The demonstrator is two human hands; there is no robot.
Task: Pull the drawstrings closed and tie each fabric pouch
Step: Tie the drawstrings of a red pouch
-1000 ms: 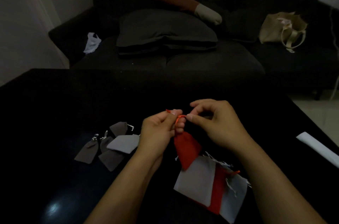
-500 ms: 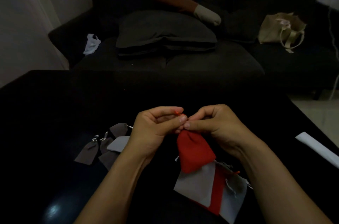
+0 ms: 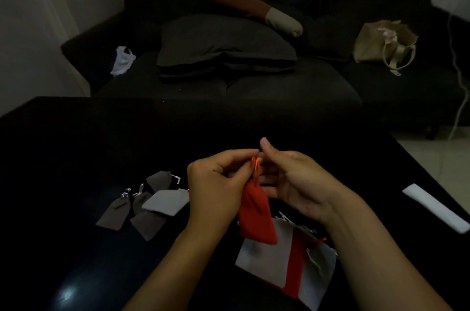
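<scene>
We held the red pouch (image 3: 256,214) above the dark bench (image 3: 76,158), near its six o'clock edge, hanging neck-up between our two hands. The left hand (image 3: 216,183) kept a narrow grip, thumb and forefinger pinching the orange drawstring (image 3: 255,168) at the gathered neck. The right hand (image 3: 292,181) sat just beside it at three o'clock, thumb raised, fingers curled toward the same cord; we could not tell whether those fingers actually held the cord.

Directly below the pouch, at six o'clock, lay a pile of untied pouches (image 3: 287,267), pale grey with a red one between them, loose white cords showing at the top edge. At nine o'clock of the hands lay a cluster of grey and brown pouches (image 3: 145,209), overlapping, with gathered necks and pale cords.

A white strip (image 3: 437,207) lay on the bench at three o'clock. Beyond the bench, at twelve o'clock, stood a dark sofa (image 3: 229,86) bearing a grey cushion (image 3: 223,41) and a beige bag (image 3: 384,41).
</scene>
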